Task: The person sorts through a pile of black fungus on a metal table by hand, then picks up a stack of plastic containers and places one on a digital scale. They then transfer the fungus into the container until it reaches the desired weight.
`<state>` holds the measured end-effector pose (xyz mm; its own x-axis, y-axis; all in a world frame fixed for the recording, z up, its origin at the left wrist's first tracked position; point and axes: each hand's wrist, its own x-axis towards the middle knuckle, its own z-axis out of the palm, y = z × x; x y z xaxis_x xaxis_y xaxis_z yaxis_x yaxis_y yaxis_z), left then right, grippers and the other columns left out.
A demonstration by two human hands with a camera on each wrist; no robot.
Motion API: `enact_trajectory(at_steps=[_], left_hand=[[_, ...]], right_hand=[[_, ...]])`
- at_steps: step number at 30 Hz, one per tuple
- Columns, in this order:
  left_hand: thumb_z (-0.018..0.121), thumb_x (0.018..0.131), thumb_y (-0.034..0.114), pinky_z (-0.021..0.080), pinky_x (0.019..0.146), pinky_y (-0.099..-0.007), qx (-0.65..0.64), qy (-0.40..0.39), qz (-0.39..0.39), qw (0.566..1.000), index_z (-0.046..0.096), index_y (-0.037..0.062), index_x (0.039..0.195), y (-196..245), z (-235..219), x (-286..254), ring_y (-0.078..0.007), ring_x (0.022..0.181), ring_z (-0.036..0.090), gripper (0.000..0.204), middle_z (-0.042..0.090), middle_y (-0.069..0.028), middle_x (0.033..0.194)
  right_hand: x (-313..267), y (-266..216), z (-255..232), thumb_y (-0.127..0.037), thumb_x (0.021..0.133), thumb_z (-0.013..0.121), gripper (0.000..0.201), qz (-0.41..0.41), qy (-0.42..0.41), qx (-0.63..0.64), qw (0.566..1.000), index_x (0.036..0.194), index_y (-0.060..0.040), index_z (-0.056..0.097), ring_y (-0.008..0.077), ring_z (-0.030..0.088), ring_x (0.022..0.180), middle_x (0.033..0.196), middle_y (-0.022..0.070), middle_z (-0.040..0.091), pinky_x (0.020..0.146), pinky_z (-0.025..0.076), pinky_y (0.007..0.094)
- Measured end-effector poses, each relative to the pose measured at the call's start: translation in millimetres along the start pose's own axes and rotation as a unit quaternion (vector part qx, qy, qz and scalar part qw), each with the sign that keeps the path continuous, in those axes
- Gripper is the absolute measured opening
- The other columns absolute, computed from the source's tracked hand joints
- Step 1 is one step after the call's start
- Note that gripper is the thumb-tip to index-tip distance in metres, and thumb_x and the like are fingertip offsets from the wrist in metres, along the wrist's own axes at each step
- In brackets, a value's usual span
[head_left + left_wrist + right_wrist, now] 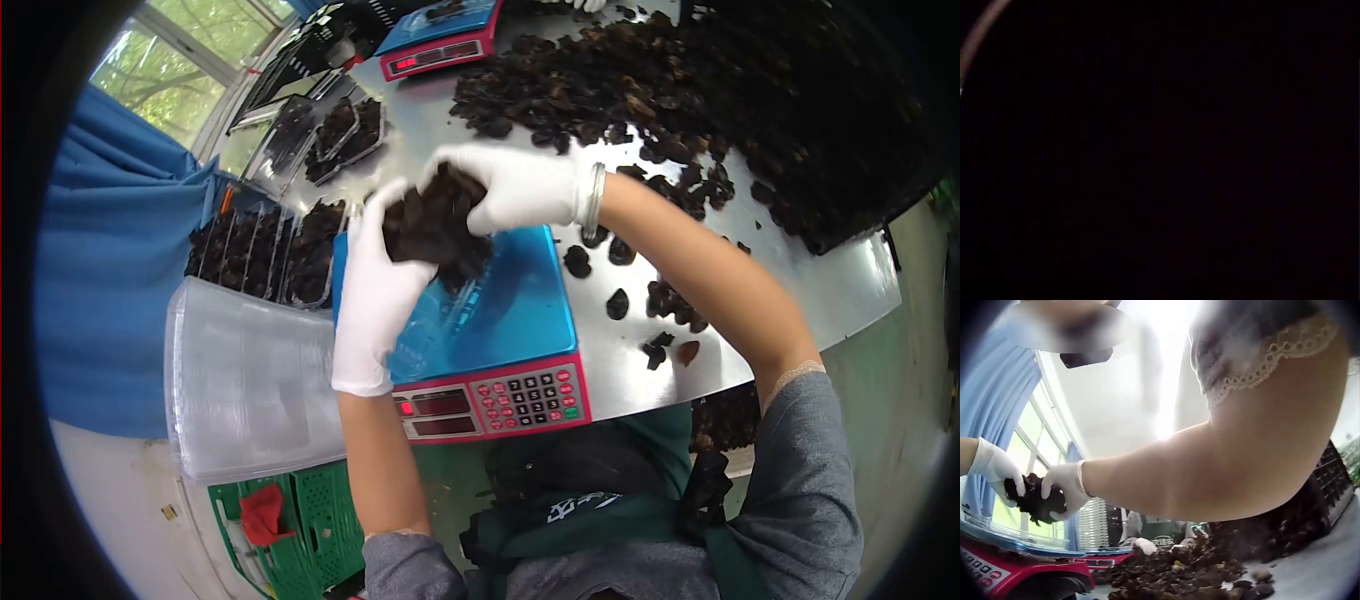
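Observation:
Both white-gloved hands hold one clump of dark dried fungus (435,225) above a blue-topped scale (520,310) with a red keypad front. My left hand (385,265) cups the clump from the left, its fingers curled round it. My right hand (510,188) grips it from above and the right. A clear plastic tray (455,305) lies on the scale pan under the clump. In the right wrist view the clump (1035,497) hangs between the left hand (997,469) and the right hand (1066,487) over the scale (1016,562). The left wrist view is black.
A large heap of dried fungus (640,90) covers the metal table (800,290) to the right, with loose pieces (660,310) near the scale. Filled trays (270,250) and a stack of empty clear trays (250,380) sit at left. A second scale (440,40) stands at the back.

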<state>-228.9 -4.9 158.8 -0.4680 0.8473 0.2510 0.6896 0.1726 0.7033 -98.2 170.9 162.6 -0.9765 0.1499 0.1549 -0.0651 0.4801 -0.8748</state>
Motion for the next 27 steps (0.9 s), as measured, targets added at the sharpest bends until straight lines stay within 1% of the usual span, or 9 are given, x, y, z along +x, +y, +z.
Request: enact_trajectory(at_steps=[3, 4, 9, 14, 19, 20, 21, 23, 27], left_hand=[[0.063, 0.069, -0.009, 0.041, 0.106, -0.0344, 0.085, -0.048, -0.074, 0.993, 0.047, 0.0092, 0.144, -29, -12, -30, -0.0293, 0.121, 0.053, 0.078, 0.051, -0.0147, 0.128], [0.063, 0.07, -0.009, 0.04, 0.106, -0.0342, 0.071, -0.036, -0.073, 0.994, 0.045, 0.011, 0.146, -29, -12, -38, -0.0304, 0.121, 0.052, 0.081, 0.049, -0.0161, 0.128], [0.071, 0.073, -0.002, 0.032, 0.113, -0.0435, 0.19, -0.021, -0.012, 0.981, 0.036, 0.015, 0.153, -36, -17, -64, -0.0367, 0.131, 0.041, 0.089, 0.04, -0.0207, 0.143], [0.074, 0.075, 0.004, 0.022, 0.121, -0.0458, 0.131, -0.038, -0.002, 0.991, 0.045, 0.0153, 0.149, -28, -31, -89, -0.0371, 0.15, 0.02, 0.08, 0.022, -0.0211, 0.162], [0.068, 0.088, 0.022, 0.032, 0.115, -0.0449, 0.055, 0.116, 0.055, 0.99, 0.045, 0.0079, 0.148, -48, -29, -71, -0.0389, 0.143, 0.034, 0.065, 0.029, -0.0246, 0.157], [0.065, 0.091, 0.024, 0.032, 0.115, -0.0435, 0.057, 0.093, 0.062, 0.992, 0.044, 0.0068, 0.148, -54, -25, -64, -0.0384, 0.143, 0.035, 0.063, 0.034, -0.0246, 0.155], [0.063, 0.095, 0.027, 0.032, 0.115, -0.042, 0.06, 0.071, 0.072, 0.993, 0.044, 0.0056, 0.148, -56, -21, -59, -0.0379, 0.142, 0.037, 0.06, 0.038, -0.0247, 0.153], [0.055, 0.101, 0.029, 0.035, 0.113, -0.0383, 0.039, -0.01, 0.056, 0.998, 0.05, -0.0008, 0.141, -46, -19, -57, -0.0359, 0.135, 0.048, 0.05, 0.049, -0.0238, 0.145], [0.052, 0.102, 0.027, 0.036, 0.112, -0.0353, -0.102, 0.026, -0.02, 0.994, 0.049, -0.0029, 0.142, -46, -37, -71, -0.0277, 0.134, 0.051, 0.05, 0.056, -0.0192, 0.142]], right_hand=[[23, 25, 37, -0.013, 0.07, 0.07, 0.063, 0.018, -0.051, -0.219, 0.974, 0.131, -0.0102, 0.054, 0.0343, 0.052, 0.113, 0.124, 0.0165, 0.056, 0.102, 0.045, 0.0438], [26, 25, 39, -0.014, 0.07, 0.07, 0.066, 0.052, -0.073, -0.189, 0.978, 0.134, -0.0124, 0.053, 0.0407, 0.047, 0.117, 0.131, 0.0172, 0.053, 0.106, 0.041, 0.0476], [25, 28, 36, -0.016, 0.073, 0.072, 0.072, 0.015, -0.029, -0.196, 0.98, 0.141, -0.0131, 0.048, 0.0396, 0.042, 0.132, 0.146, 0.018, 0.044, 0.113, 0.037, 0.0456], [5, 32, 21, -0.023, 0.078, 0.075, 0.074, -0.072, 0.058, -0.161, 0.983, 0.145, -0.0105, 0.047, 0.0354, 0.041, 0.138, 0.148, 0.0178, 0.045, 0.115, 0.034, 0.0443], [5, 48, 47, -0.032, 0.093, 0.064, 0.056, -0.13, 0.254, -0.209, 0.935, 0.139, -0.0038, 0.05, 0.0398, 0.044, 0.133, 0.142, 0.0246, 0.048, 0.113, 0.035, 0.0444], [11, 44, 55, -0.034, 0.099, 0.056, 0.051, -0.122, 0.272, -0.243, 0.923, 0.138, -0.0009, 0.049, 0.0411, 0.043, 0.133, 0.141, 0.0277, 0.047, 0.113, 0.035, 0.0454], [20, 46, 64, -0.036, 0.101, 0.051, 0.051, -0.121, 0.279, -0.299, 0.905, 0.139, -0.001, 0.049, 0.0421, 0.045, 0.132, 0.14, 0.0269, 0.048, 0.112, 0.035, 0.0469], [26, 48, 71, -0.039, 0.102, 0.048, 0.053, -0.093, 0.138, -0.367, 0.915, 0.139, -0.0009, 0.049, 0.0413, 0.048, 0.129, 0.14, 0.0253, 0.05, 0.112, 0.035, 0.0481], [23, 41, 48, -0.041, 0.101, 0.049, 0.053, -0.171, 0.183, -0.247, 0.936, 0.135, 0.0, 0.052, 0.0372, 0.052, 0.126, 0.135, 0.0217, 0.055, 0.109, 0.039, 0.0444]])
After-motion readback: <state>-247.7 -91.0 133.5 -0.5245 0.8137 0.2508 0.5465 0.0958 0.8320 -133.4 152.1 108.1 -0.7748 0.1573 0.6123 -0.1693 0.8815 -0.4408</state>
